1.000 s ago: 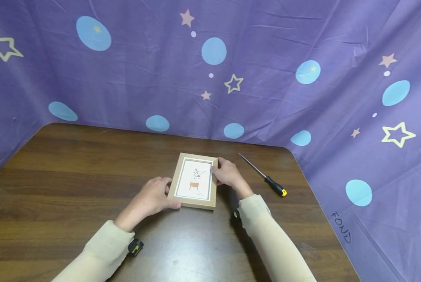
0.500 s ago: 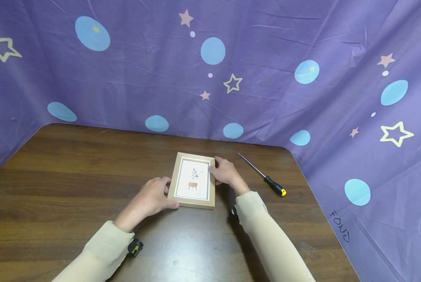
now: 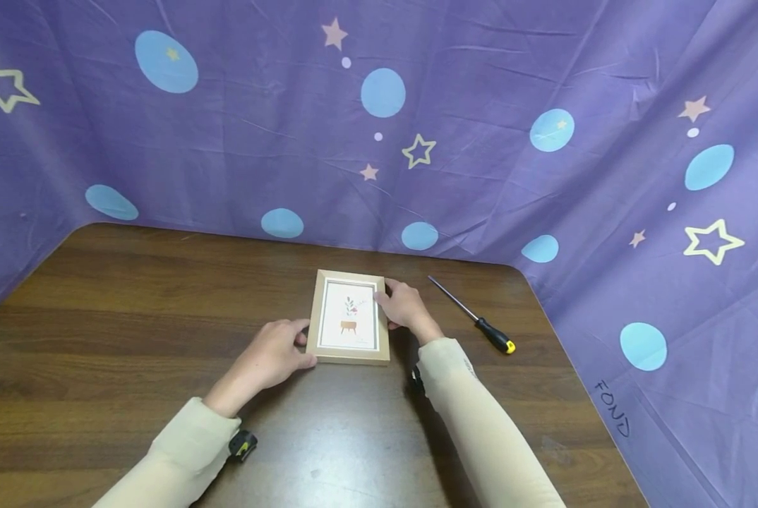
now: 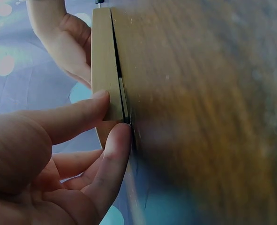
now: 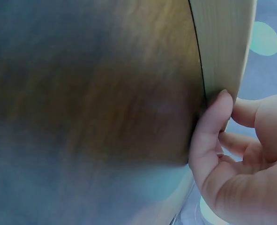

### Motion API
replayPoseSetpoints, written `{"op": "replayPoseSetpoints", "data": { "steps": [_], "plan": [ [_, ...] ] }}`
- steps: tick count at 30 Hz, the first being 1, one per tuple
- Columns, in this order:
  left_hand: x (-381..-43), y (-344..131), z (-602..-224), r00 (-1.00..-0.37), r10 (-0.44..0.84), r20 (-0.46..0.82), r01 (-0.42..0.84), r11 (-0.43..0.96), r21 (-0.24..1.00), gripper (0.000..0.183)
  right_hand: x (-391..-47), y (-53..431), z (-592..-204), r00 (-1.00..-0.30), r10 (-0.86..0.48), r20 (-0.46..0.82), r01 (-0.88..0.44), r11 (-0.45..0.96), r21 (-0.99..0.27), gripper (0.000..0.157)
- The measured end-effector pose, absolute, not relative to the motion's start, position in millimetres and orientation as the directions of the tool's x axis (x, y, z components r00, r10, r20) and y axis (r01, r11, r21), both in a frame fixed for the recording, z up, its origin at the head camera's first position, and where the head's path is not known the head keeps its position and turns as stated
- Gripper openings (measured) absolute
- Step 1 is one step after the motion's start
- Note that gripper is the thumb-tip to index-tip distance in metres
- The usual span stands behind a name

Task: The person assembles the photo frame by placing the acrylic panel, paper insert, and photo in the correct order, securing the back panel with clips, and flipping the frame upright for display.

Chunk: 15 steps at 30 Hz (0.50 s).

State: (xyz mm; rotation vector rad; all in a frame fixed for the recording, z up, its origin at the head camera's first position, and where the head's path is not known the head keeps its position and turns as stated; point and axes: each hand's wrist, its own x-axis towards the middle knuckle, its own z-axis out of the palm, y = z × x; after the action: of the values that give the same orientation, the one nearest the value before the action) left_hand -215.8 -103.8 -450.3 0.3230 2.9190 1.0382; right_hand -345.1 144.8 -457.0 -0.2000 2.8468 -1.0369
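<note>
A picture frame (image 3: pixel 384 339) with a light wooden border lies face up, close over the table, its print showing a plant in an orange pot on legs. My left hand (image 3: pixel 269 358) pinches its near left corner; in the left wrist view the thumb is against the frame's side (image 4: pixel 103 61) and a finger reaches to its lower edge, where a thin dark gap shows above the table. My right hand (image 3: pixel 407 309) grips the right side, thumb over the border. The right wrist view shows a bent finger at the frame's wooden side (image 5: pixel 220 47).
A screwdriver (image 3: pixel 471 315) with a black and yellow handle lies on the wooden table (image 3: pixel 150 303), right of the frame. A purple curtain (image 3: pixel 239 127) with stars and blue spots stands behind and along the sides.
The picture frame has shifted slightly left and away from me, and has turned a little straighter. Both hands keep hold of it; the right one moves along with it. The screwdriver stays put.
</note>
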Motion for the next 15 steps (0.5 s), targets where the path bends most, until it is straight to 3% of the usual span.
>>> {"op": "replayPoseSetpoints", "data": {
  "steps": [15],
  "plan": [
    [-215, -118, -447, -0.971, 0.229, 0.062, 0.219, 0.765, 0.606, 0.071, -335, 159, -452, -0.984, -0.165, -0.067, -0.074, 0.721, -0.689, 0.056]
  ]
}}
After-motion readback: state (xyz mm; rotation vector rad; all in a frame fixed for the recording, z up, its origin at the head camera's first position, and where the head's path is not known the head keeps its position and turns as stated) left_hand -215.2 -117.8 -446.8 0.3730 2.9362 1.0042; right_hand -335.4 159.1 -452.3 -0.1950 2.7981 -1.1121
